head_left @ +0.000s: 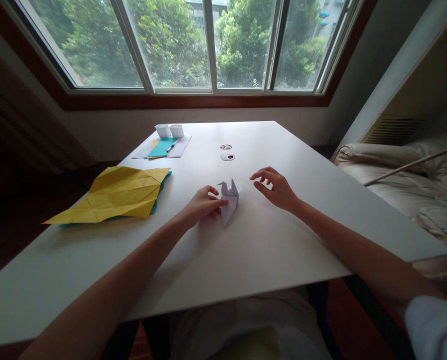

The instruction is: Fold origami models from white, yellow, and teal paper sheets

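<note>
A white folded paper crane (230, 200) stands near the middle of the white table (283, 250), its bent head pointing left and its tail up on the right. My left hand (204, 202) pinches the crane's left side between thumb and fingers; part of the fingers is hidden behind the paper. To the right of the crane, my right hand (274, 187) hovers apart from it with fingers loosely curved and spread, holding nothing.
Creased yellow paper (126, 195) lies over teal paper (158, 200) on the left. Farther back are two small white containers (170, 131), teal sheets (161, 147) with a pen (172, 146), and two round discs (227, 157). A padded seat (381, 165) stands to the right.
</note>
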Motion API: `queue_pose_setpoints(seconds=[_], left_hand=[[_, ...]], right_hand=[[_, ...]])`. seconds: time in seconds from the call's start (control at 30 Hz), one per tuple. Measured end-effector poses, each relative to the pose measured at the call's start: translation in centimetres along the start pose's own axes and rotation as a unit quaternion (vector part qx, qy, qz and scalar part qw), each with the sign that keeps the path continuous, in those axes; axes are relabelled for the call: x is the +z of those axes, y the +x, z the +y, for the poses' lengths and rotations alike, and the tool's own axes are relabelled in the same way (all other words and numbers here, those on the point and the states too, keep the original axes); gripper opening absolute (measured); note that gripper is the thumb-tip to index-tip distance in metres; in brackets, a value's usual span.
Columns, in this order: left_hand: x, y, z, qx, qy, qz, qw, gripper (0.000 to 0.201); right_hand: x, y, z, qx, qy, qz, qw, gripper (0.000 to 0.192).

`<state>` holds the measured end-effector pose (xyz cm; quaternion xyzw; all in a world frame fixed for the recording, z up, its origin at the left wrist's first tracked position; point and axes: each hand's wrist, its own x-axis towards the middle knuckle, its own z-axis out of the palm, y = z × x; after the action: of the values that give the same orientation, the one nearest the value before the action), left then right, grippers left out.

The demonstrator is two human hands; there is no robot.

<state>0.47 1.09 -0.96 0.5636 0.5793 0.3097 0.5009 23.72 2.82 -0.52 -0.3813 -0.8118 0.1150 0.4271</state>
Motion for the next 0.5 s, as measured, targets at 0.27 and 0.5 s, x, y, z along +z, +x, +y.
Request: queue_pose_setpoints(seconds=[0.27,0.5], left_hand=[[-3.0,-0.1,0.9,0.135,0.171,0.046,0.975,0.052],[-3.1,0.6,0.7,0.243,0.182,0.065,0.951,0.04]], right_hand=[[0.4,-0.2,0.4,-0.004,0.003,0.003,1.0,0.014],[1.6,-0.2,-0.3,0.006,-0.002,-0.002,1.0,0.018]])
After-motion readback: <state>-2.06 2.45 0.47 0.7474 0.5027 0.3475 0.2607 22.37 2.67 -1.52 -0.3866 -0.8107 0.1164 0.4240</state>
